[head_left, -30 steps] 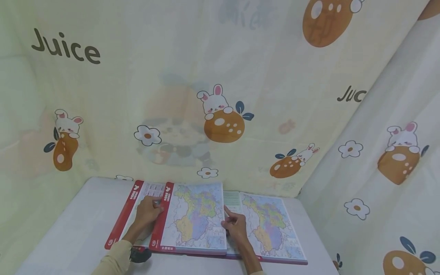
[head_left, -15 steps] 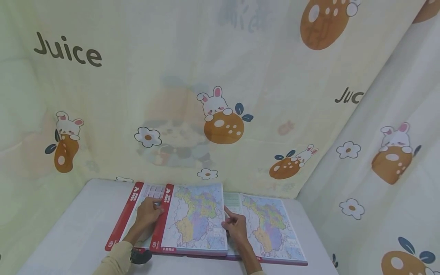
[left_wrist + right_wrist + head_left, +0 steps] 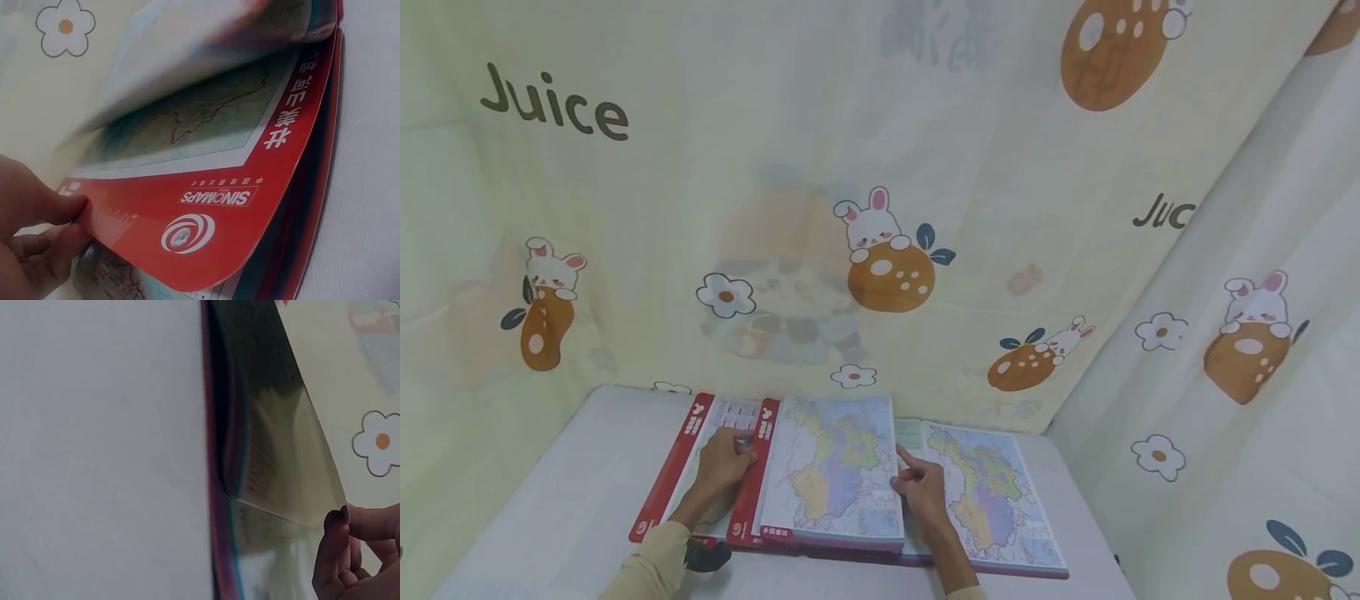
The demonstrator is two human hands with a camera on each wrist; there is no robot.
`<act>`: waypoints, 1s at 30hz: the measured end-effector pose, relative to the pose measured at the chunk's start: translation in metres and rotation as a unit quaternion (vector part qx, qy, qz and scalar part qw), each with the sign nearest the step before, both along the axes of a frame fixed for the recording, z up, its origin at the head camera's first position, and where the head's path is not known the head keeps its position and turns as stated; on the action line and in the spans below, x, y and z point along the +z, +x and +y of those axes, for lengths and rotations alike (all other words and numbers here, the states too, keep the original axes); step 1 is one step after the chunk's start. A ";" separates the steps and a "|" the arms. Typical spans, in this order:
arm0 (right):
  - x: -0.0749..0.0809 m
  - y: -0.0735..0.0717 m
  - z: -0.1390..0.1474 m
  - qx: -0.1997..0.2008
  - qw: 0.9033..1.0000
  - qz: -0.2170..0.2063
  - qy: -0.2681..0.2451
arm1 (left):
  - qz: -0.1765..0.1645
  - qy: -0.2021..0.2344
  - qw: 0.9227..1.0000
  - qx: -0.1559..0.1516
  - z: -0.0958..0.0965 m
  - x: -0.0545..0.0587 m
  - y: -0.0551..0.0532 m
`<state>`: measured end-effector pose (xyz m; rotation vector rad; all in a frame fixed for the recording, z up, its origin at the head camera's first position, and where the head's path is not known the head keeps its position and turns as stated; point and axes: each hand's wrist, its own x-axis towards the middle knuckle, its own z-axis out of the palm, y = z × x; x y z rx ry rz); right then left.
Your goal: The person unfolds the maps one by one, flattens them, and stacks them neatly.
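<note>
A map atlas [image 3: 831, 467] lies spread on the table, with raised leaves in its middle showing a coloured map. Between thumb and fingers, my left hand [image 3: 722, 462] pinches the edge of a red-bordered leaf [image 3: 206, 225], which stands lifted and printed "SINOMAPS" in the left wrist view. My right hand [image 3: 921, 492] pinches the outer edge of a raised page [image 3: 290, 469], its thumb and finger meeting at the edge in the right wrist view. A second map page [image 3: 988, 500] lies flat to the right. The red left cover strip [image 3: 666, 471] is flat beneath the left hand.
The white table [image 3: 580, 467] carries the atlas near its back edge. A patterned curtain [image 3: 775, 208] hangs close behind, and another curtain panel [image 3: 1247, 467] stands at the right. A dark object [image 3: 707, 557] sits at the left wrist.
My right hand has shifted slightly right, and the raised map page has slid right with it, away from the red strip. My left hand keeps its hold in place.
</note>
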<state>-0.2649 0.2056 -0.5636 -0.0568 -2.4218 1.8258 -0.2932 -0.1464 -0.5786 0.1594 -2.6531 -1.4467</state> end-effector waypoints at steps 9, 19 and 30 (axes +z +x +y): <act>0.018 0.004 0.039 -0.026 0.999 -0.020 -0.009 | 0.005 0.004 1.000 -0.011 -0.003 0.001 0.000; 0.040 0.015 0.089 -0.078 0.996 -0.043 0.014 | 0.005 0.001 1.000 -0.007 -0.003 0.012 0.003; 0.048 0.030 0.129 -0.147 0.985 -0.061 0.062 | 0.023 -0.006 1.000 0.012 -0.019 0.020 0.010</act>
